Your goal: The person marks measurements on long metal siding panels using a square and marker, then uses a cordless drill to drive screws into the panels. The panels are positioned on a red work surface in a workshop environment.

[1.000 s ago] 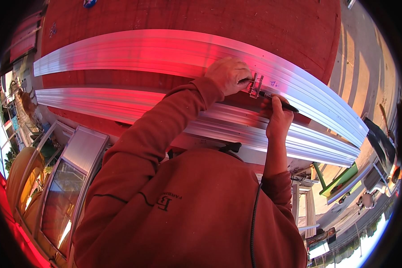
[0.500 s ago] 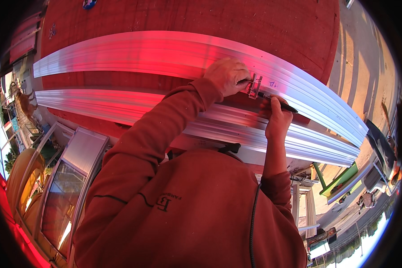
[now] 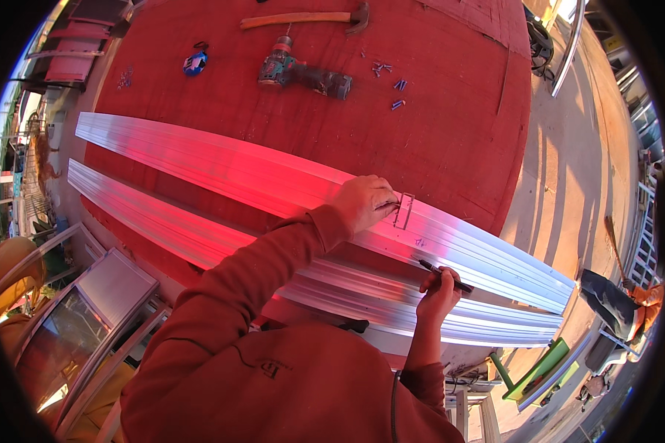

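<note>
Two long silvery aluminium profiles lie side by side on a red-covered table, a far profile (image 3: 236,159) and a near profile (image 3: 155,218). My left hand (image 3: 363,204) rests on the far profile, fingers closed at the edge of a small slotted metal piece (image 3: 403,212). That piece sits across the far edge of the profile. In my right hand (image 3: 437,297) is a black marker pen (image 3: 446,275), its tip pointing left, just off the far profile's near edge. A small blue handwritten mark (image 3: 420,242) shows on the metal between the piece and the pen.
Beyond the profiles, the red tabletop (image 3: 451,148) holds a cordless drill (image 3: 303,74), a claw hammer (image 3: 303,20), a blue tape measure (image 3: 195,63) and several screws (image 3: 399,85). A glazed metal frame (image 3: 74,317) stands at left, and a green metal stand (image 3: 536,373) at lower right.
The view has shifted, bringing the drill and hammer into sight. The metal piece has moved from the far profile's near edge to its far edge. The pen has drawn away from the piece.
</note>
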Demonstrator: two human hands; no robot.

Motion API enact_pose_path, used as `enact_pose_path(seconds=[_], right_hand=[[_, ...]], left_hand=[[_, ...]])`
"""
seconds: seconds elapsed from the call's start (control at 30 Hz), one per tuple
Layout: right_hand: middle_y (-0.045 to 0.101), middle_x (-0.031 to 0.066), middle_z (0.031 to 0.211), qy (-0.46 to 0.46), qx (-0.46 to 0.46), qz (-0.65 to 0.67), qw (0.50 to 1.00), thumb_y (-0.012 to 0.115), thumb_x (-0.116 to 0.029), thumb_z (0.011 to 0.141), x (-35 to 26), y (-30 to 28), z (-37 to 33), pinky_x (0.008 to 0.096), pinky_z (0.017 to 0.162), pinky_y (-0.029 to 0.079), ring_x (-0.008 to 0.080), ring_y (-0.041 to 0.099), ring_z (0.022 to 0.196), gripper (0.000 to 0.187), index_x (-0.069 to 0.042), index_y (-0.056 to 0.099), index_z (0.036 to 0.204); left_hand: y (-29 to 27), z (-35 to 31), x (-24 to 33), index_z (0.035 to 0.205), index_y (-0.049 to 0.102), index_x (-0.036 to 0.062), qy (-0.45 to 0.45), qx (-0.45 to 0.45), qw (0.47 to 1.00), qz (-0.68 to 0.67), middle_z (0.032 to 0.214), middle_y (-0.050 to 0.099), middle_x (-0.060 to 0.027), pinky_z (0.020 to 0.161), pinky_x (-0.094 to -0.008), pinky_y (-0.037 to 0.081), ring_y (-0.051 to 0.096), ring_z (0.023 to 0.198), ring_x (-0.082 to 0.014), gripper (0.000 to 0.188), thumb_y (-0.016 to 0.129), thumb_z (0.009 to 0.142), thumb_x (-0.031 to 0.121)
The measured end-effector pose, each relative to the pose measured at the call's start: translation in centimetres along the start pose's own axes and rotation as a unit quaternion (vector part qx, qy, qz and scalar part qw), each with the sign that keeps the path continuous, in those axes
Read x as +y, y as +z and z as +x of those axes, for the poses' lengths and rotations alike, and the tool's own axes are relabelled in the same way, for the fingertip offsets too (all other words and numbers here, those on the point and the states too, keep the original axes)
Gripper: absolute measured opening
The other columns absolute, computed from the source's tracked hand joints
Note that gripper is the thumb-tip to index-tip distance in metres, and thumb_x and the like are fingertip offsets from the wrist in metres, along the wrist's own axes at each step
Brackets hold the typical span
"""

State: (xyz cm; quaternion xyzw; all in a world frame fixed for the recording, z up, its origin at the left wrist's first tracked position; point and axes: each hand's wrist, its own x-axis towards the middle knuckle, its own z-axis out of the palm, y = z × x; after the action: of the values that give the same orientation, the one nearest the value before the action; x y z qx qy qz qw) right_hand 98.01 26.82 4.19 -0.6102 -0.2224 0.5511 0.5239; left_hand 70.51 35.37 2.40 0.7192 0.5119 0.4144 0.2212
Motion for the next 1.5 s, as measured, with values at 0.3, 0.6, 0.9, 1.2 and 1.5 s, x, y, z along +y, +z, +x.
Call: enact_pose_path(seconds=[0.3, 0.6, 0.9, 1.2, 1.5], right_hand=[[0.067, 0.0072, 0.088, -0.135, -0.165, -0.097, 0.972, 0.056, -0.022, 0.107, -0.6, 2.2, -0.4, 0.0272, 0.067, 0.047, 0.0135, 0.059, 0.074, 0.023, 0.0, 0.065, 0.106], [0.065, 0.026, 0.106, -0.339, -0.354, -0.35, 0.798, 0.06, -0.011, 0.098, -3.8, 5.8, -6.9, 0.0475, 0.077, 0.052, 0.0499, 0.063, 0.093, 0.025, 0.0, 0.057, 0.12], [0.07, 0.0237, 0.089, -0.273, -0.436, -0.381, 0.768, 0.063, -0.024, 0.102, -2.5, 3.7, -15.3, 0.0491, 0.07, 0.052, 0.0474, 0.068, 0.085, 0.027, -0.002, 0.06, 0.116], [0.038, 0.001, 0.06, -0.162, -0.43, 0.139, 0.877, 0.05, -0.054, 0.103, -8.0, 4.7, -18.0, 0.0362, 0.059, 0.036, 0.018, 0.036, 0.056, 0.059, -0.012, 0.035, 0.064], [0.034, 0.0014, 0.059, -0.06, -0.452, 0.394, 0.798, 0.045, -0.048, 0.098, -11.9, 8.4, -20.5, 0.0388, 0.062, 0.034, 0.0182, 0.033, 0.056, 0.052, -0.015, 0.031, 0.06]], left_hand=[[0.3, 10.2, -2.7, 0.128, 0.065, 0.0071, -0.046, 0.079, 0.991, 0.094, 0.124, 0.067, -0.0125, 0.096, -0.0382, 0.053, 0.064, 0.112, -0.0292, 0.043, 0.077, 0.087, 0.014], [-2.5, -4.0, 18.2, 0.113, 0.069, 0.0012, -0.293, 0.023, 0.774, -0.561, 0.092, 0.064, -0.0009, 0.077, -0.0246, 0.05, 0.058, 0.086, -0.0081, 0.029, 0.063, 0.105, 0.028], [-6.2, -12.1, 22.8, 0.068, 0.055, 0.0093, -0.335, 0.171, 0.706, -0.6, 0.056, 0.039, 0.0049, 0.047, -0.0257, 0.027, 0.032, 0.048, -0.0062, 0.041, 0.06, 0.104, 0.029], [-12.4, -13.1, 24.1, 0.065, 0.049, 0.0167, -0.218, 0.33, 0.436, -0.808, 0.055, 0.031, 0.0055, 0.048, -0.0278, 0.03, 0.031, 0.047, -0.0107, 0.039, 0.065, 0.098, 0.027], [-10.7, -13.7, 26.4, 0.065, 0.048, 0.0161, -0.22, 0.375, 0.355, -0.827, 0.057, 0.032, 0.0046, 0.05, -0.0282, 0.034, 0.032, 0.05, -0.0113, 0.037, 0.064, 0.098, 0.023]])
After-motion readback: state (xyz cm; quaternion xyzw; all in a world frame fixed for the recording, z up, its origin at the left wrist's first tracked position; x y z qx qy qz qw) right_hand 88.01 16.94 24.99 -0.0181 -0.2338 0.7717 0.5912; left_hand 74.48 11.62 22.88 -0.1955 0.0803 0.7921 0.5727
